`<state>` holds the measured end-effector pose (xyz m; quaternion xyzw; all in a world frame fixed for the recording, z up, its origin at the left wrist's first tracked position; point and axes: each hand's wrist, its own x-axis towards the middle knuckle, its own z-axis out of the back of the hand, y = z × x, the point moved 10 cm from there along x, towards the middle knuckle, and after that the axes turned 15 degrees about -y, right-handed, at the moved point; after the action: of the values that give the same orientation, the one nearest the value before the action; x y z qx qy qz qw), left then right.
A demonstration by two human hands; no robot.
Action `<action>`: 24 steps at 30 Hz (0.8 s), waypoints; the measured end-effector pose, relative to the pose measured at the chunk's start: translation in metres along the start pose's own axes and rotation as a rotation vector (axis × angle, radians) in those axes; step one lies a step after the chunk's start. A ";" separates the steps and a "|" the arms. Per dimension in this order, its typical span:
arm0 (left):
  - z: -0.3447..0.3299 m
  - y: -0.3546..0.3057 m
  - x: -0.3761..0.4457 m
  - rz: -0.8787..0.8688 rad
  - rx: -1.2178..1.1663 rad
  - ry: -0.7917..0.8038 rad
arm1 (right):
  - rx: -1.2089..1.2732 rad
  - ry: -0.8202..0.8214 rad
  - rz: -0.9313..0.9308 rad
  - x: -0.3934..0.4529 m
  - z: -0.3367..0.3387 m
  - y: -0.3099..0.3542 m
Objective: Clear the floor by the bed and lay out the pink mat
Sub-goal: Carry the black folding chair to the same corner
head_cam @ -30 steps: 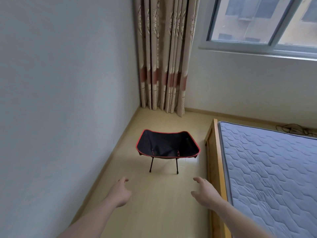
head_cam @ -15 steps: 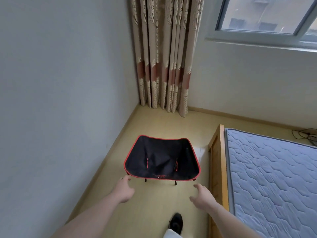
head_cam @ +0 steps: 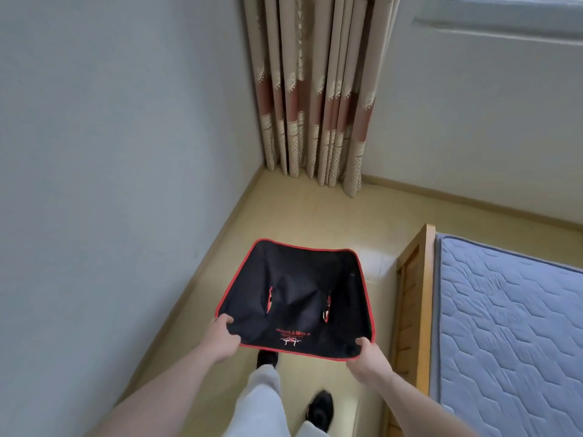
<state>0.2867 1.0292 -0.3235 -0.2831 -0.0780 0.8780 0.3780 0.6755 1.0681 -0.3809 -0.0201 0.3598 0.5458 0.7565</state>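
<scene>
Nearest, the left hand [head_cam: 221, 337] and right hand [head_cam: 367, 357] each pinch a near corner of the black folding chair [head_cam: 295, 298], thumbs over its red-trimmed fabric edge. The fabric may sag or slip, letting the hidden legs catch. The chair stands on the floor [head_cam: 315, 216] in a narrow lane between wall [head_cam: 110, 184] and bed frame [head_cam: 413, 298]; beyond, open floor reaches the curtain [head_cam: 315, 89]. No pink mat is visible.

A home bedroom: a quilted mattress [head_cam: 511, 316] on a wooden bed frame [head_cam: 413, 298], with patterned curtains [head_cam: 315, 89].
</scene>
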 end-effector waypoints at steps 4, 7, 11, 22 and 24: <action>0.001 0.012 0.040 0.057 0.037 0.006 | 0.020 -0.015 -0.033 0.030 0.007 0.015; -0.009 0.022 0.081 0.085 0.098 0.048 | 0.047 -0.023 -0.107 0.061 0.001 0.014; -0.023 0.032 0.121 0.157 0.164 0.087 | 0.004 -0.027 -0.264 0.083 -0.008 0.000; -0.108 0.053 0.202 0.401 0.319 0.260 | 0.022 0.024 -0.709 0.133 -0.067 -0.043; -0.115 0.061 0.206 0.447 0.347 0.305 | 0.038 -0.008 -0.762 0.135 -0.072 -0.048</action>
<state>0.1985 1.1234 -0.5306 -0.3530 0.1946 0.8869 0.2258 0.6980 1.1278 -0.5278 -0.1365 0.3336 0.2188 0.9068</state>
